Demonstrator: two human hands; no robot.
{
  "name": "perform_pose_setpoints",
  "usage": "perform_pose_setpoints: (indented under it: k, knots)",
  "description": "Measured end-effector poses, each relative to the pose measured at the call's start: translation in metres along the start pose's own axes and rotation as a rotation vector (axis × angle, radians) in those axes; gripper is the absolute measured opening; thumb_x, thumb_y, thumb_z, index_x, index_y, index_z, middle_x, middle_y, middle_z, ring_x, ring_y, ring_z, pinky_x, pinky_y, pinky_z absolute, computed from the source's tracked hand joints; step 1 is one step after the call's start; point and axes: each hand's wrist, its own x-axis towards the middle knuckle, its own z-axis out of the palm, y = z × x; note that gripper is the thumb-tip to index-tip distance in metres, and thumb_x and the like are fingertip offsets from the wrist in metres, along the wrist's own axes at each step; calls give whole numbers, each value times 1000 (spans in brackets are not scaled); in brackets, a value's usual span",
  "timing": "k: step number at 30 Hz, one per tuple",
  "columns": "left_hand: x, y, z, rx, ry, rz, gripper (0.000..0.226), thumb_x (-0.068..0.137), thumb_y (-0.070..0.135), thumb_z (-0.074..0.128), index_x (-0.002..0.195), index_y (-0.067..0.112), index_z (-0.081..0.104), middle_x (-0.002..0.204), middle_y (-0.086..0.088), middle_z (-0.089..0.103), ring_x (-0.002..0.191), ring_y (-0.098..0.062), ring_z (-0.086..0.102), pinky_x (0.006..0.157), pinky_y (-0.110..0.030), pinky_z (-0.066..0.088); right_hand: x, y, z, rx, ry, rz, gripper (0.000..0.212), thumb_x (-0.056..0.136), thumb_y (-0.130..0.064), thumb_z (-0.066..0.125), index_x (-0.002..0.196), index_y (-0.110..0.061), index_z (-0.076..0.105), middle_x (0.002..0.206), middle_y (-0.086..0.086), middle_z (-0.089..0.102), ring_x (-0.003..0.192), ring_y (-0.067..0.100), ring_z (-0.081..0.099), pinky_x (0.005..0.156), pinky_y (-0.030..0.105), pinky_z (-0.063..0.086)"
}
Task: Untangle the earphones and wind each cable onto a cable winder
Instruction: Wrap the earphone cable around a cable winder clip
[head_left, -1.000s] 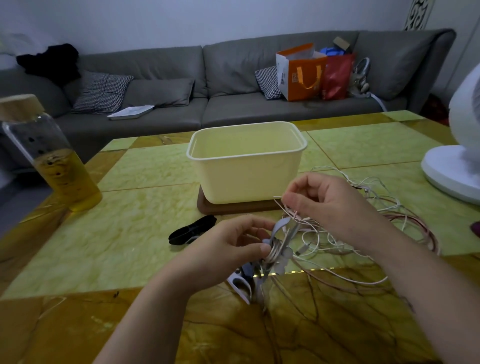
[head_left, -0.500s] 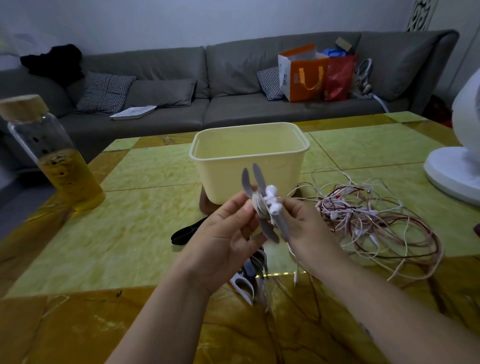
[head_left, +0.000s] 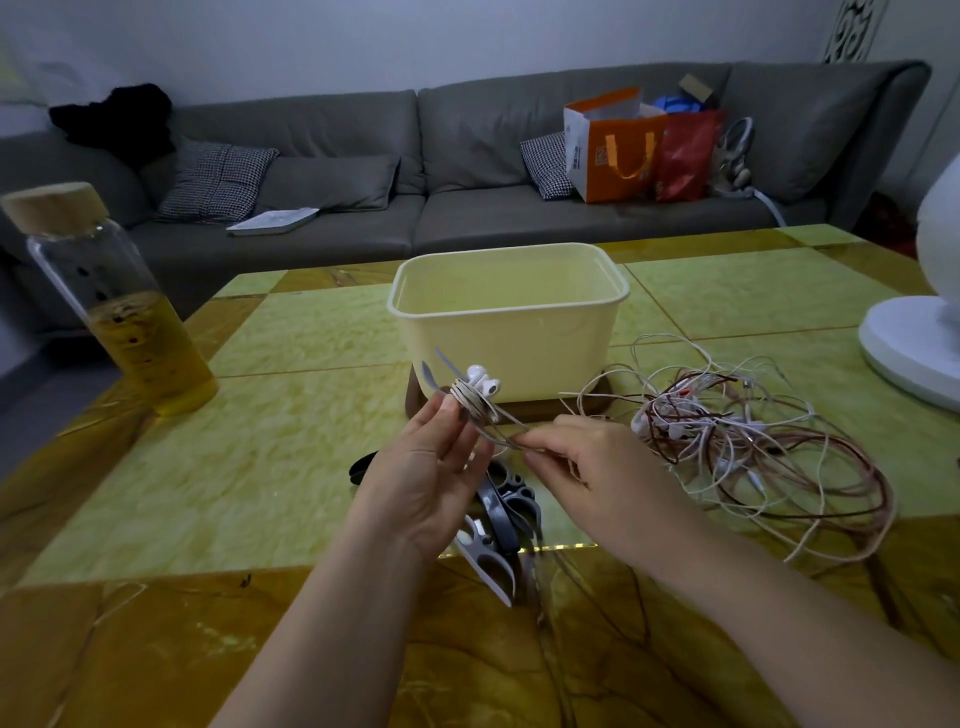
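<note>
Left hand grips the winder, right hand pinches the cable end; lost tension may let the coils unwind.

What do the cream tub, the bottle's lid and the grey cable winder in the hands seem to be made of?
Cream tub: probably plastic, with a smooth satin surface and a thin moulded rim.
Bottle's lid: looks like pale wood or bamboo, matte.
Cable winder: thin grey blades, perhaps soft plastic or silicone; the look leaves it open.
</note>
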Motion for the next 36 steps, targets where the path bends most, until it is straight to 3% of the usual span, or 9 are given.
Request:
perform_pose_setpoints:
  k: [6,9,12,15,18,22,26,31,36]
  knots:
    - [0,-4,1,103,-43,72,36,96,11,52,131,8,57,109,-6,69,81,-12,64,89,-32,51,0,-4,-8,-44,26,-47,28,89,-33,49,100,-27,74,73,-7,62,67,13,58,59,40,50]
    - [-2,-7,3,217,-53,140,27,96,9,52,123,10,58,103,-5,72,84,-14,68,83,-35,55,0,-5,-13,-56,13,-56,24,89,-35,53,97,-26,74,78,-9,67,70,11,61,62,38,52]
    - [-3,-10,4,539,-28,281,20,94,9,57,110,20,59,100,-3,71,89,-18,71,82,-39,57,-1,-6,-19,-67,17,-50,12,88,-32,63,89,-26,73,77,-14,66,69,4,59,63,34,52]
    - [-7,-13,5,924,-108,397,22,93,13,61,105,31,60,96,5,71,87,-11,70,84,-36,58,1,-3,-28,-52,39,19,13,83,-40,67,74,-30,67,56,-20,53,56,-1,50,57,26,43]
    - [-12,-14,5,1109,-188,412,25,93,15,61,113,30,59,102,5,69,87,-5,69,84,-30,57,3,2,-41,-94,64,89,29,74,-49,72,60,-33,53,42,-13,42,46,2,43,53,22,35]
    - [-12,-12,3,1275,-278,356,30,94,19,60,123,28,58,112,7,64,94,-4,67,86,-29,56,3,5,-51,-115,-49,102,25,74,-43,76,63,-32,56,50,-14,48,55,0,50,53,14,35]
    - [-12,-8,2,1313,-347,300,29,95,15,59,123,24,59,112,8,63,91,1,67,76,-15,52,3,11,-57,-34,-141,70,9,82,-24,73,78,-30,68,70,-18,58,73,-11,53,64,9,39]
    - [-11,-5,1,1313,-397,212,26,94,18,60,117,29,61,109,9,67,89,-3,69,87,-30,55,2,14,-61,29,-57,88,12,79,-23,76,75,-31,69,72,-17,63,78,-7,56,67,6,40]
    - [-14,-1,2,1144,-432,95,24,94,15,60,114,27,64,102,5,74,91,-14,71,76,-31,54,4,19,-60,343,48,248,4,80,-19,74,79,-22,71,74,-8,72,66,1,65,62,10,48]
